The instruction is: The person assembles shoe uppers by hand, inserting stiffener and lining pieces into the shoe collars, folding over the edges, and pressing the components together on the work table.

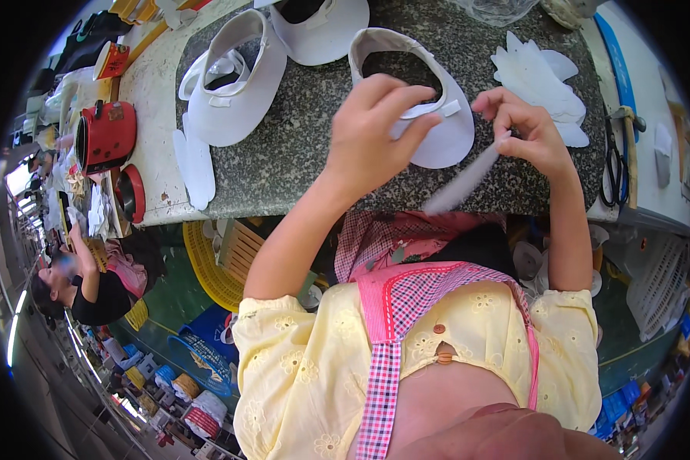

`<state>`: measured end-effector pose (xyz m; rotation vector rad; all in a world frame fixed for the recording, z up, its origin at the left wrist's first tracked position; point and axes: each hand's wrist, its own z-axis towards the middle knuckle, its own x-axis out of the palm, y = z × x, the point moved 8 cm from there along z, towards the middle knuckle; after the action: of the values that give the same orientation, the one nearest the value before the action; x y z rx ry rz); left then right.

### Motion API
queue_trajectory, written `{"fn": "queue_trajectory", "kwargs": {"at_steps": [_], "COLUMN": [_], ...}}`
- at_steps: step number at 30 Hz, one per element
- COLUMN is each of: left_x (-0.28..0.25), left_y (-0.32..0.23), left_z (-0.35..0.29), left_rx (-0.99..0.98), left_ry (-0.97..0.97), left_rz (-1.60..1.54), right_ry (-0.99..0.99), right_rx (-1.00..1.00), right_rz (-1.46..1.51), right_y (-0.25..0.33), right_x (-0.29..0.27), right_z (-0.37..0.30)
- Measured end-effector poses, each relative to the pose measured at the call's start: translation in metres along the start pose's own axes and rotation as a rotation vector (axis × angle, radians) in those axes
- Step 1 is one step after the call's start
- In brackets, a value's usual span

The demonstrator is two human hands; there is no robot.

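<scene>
My left hand [376, 126] hovers over a white shoe upper [446, 138], thumb and fingers apart and nothing visible between them. The upper has an oval opening and a small white tab, with its rounded end toward me. In my right hand [530, 129], thumb and fingers pinch one end of a thin, flat white insole-shaped piece [461, 182]. Motion smears its free end, which slants down to the left. Several like pieces lie in a fanned stack [540, 88] beyond my right hand. Further white uppers [241, 111] stand at the left and far side.
The speckled stone slab [299, 165] lies on a white table. White flat pieces [195, 165] rest at its left edge. Black scissors [613, 165] lie at the right. A red container [109, 138] stands at the left. Below are a yellow basket [199, 261] and a person [103, 287] further left.
</scene>
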<state>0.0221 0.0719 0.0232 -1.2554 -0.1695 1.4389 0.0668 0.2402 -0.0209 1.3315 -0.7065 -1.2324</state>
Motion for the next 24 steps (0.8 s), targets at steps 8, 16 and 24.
{"fn": "queue_trajectory", "kwargs": {"at_steps": [8, 16, 24], "left_x": [0.062, 0.056, 0.041], "left_y": [-0.007, 0.000, 0.002], "left_z": [0.022, 0.018, -0.011], "left_rx": [0.199, 0.119, 0.290], "left_ry": [0.344, 0.368, 0.309], "left_rz": [0.334, 0.091, 0.197], "right_ry": [-0.008, -0.413, -0.322], "right_rx": [0.182, -0.207, -0.060], "right_rz": [-0.171, -0.663, -0.355], "right_y": [0.010, 0.037, -0.002], "right_x": [-0.072, -0.007, 0.033], "right_z": [-0.028, 0.002, 0.011]}}
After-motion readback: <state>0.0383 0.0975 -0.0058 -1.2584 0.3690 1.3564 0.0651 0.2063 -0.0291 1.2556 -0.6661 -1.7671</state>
